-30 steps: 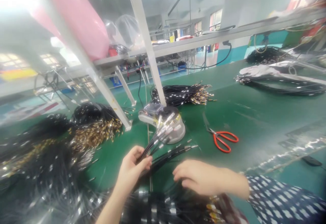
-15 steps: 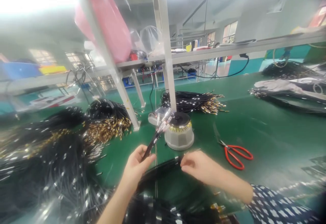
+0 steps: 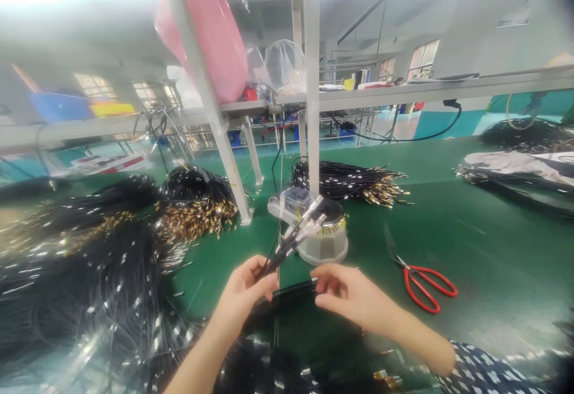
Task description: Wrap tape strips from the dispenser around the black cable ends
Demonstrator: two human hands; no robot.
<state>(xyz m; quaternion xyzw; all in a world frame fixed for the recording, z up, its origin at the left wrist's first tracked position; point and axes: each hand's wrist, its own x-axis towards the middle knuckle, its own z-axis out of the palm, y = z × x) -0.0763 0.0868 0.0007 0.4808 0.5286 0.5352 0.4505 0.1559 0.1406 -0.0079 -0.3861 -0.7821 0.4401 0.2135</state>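
My left hand (image 3: 249, 289) is closed round a bundle of black cables (image 3: 287, 249), whose silvery and pale ends point up and to the right. To its right, my right hand (image 3: 343, 295) has its fingers curved and apart, with nothing seen between them. More black cables (image 3: 293, 291) lie low between the hands, close to my right fingertips. Just behind the hands stands a grey-white round device (image 3: 325, 244) with a dark top, partly covered by the bundle's ends. Red-handled scissors (image 3: 426, 283) lie to the right of my right hand.
Heaps of black cables (image 3: 121, 298) cover the left side. Further bundles with gold tips (image 3: 197, 214) lie by the shelf's white post (image 3: 226, 161) and behind the device (image 3: 350, 182). At the far right is a pale cloth (image 3: 515, 165) on cables. A pink bag (image 3: 215, 41) hangs above.
My right hand's fingers have opened and moved off the lower cables. My left hand still holds its bundle, whose ends are more fanned out. The whole view has shifted slightly.
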